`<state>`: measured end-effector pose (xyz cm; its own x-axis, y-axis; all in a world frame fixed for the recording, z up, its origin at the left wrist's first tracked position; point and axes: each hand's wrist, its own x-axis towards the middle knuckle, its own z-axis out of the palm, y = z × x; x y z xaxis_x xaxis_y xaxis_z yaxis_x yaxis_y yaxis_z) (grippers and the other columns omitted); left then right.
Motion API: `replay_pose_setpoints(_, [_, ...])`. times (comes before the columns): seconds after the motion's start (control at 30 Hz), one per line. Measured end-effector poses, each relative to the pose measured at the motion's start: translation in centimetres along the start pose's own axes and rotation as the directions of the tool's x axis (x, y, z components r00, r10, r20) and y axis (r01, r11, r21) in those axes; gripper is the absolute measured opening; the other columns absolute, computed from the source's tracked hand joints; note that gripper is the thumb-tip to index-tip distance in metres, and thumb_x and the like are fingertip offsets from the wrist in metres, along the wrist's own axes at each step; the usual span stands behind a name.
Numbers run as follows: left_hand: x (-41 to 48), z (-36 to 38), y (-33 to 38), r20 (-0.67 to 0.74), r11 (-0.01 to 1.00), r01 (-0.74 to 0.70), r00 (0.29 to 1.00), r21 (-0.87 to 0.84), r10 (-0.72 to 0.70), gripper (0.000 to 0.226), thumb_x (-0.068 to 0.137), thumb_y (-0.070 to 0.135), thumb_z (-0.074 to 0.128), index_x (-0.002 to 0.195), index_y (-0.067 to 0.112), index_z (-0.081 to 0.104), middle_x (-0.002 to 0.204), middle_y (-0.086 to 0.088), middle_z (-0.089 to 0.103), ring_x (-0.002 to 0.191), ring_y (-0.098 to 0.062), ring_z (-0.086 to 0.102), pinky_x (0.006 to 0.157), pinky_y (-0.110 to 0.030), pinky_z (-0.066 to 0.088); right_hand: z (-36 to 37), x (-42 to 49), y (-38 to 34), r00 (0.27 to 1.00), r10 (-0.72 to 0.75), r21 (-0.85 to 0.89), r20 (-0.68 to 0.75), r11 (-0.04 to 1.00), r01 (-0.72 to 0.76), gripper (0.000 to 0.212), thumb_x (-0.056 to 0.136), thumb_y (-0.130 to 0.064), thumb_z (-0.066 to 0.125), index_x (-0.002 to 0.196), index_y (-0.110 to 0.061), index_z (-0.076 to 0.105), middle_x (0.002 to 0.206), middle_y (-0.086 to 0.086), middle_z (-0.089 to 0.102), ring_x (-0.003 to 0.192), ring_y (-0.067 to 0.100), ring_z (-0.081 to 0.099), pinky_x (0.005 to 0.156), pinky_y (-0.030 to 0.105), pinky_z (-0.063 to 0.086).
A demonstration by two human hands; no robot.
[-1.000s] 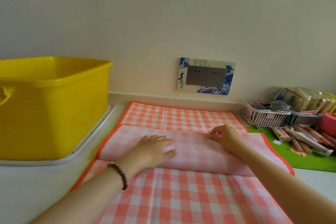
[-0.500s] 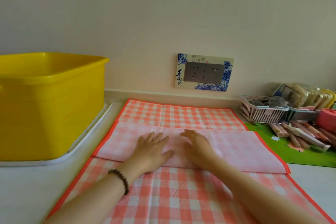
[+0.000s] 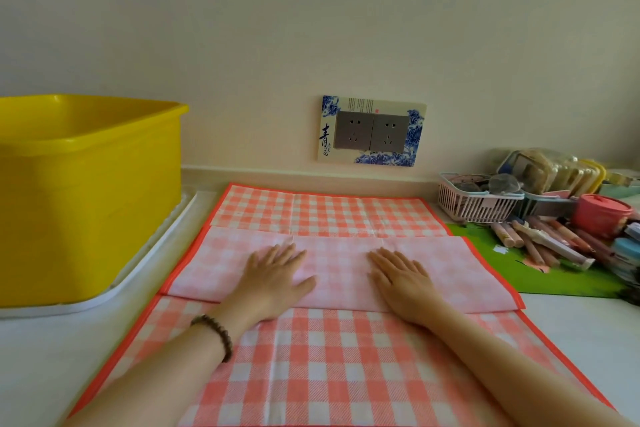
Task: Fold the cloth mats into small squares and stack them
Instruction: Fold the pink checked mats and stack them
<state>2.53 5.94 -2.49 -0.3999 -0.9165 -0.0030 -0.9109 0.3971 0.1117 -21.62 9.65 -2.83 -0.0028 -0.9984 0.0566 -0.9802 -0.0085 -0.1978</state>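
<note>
Soft, even daylight, faint shadows, sharp centre, wide-angle bending at edges.

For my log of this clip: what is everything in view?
mat: one, pink check with orange edge, centre, middle folded over pale side up
tub: one, yellow, left, on tray
tray: one, white, under tub
sockets: two, grey, behind mat
basket: one, pink, right
sheet: one, green, right
tubes: several, pinkish, on sheet
pot: one, red-pink, far right
bracelet: one, brown, left wrist
left hand: flat on mat
right hand: flat on mat
</note>
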Motion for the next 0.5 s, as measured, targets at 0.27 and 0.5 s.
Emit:
replay_pose_setpoints(0.27, [-0.1, 0.2, -0.2, 0.004, 1.000, -0.006, 1.000, -0.014, 0.006, 0.073, 0.090, 0.069, 0.014, 0.151, 0.034, 0.000, 0.159, 0.007, -0.013, 0.146, -0.019, -0.010, 0.116, -0.045, -0.005, -2.4, -2.7, 7.3, 0.984, 0.173, -0.106, 0.029, 0.980, -0.169, 0.057, 0.099, -0.049, 0.016, 0.151, -0.028, 0.006, 0.159, -0.008, 0.001, 0.146, 0.009, 0.000, 0.118, 0.029, 0.000])
replay_pose_setpoints(0.5, [-0.2, 0.3, 0.0, 0.033, 0.999, -0.005, 0.999, -0.047, 0.006, 0.107, 0.060, 0.094, 0.003, 0.151, 0.037, 0.000, 0.158, 0.009, -0.015, 0.146, -0.019, -0.013, 0.117, -0.051, -0.005, -2.9, -3.0, 7.8, 0.975, 0.220, -0.082, 0.037, 0.973, -0.216, 0.059, 0.099, -0.050, 0.018, 0.151, -0.025, 0.008, 0.159, -0.005, 0.001, 0.146, 0.012, 0.000, 0.118, 0.031, 0.000])
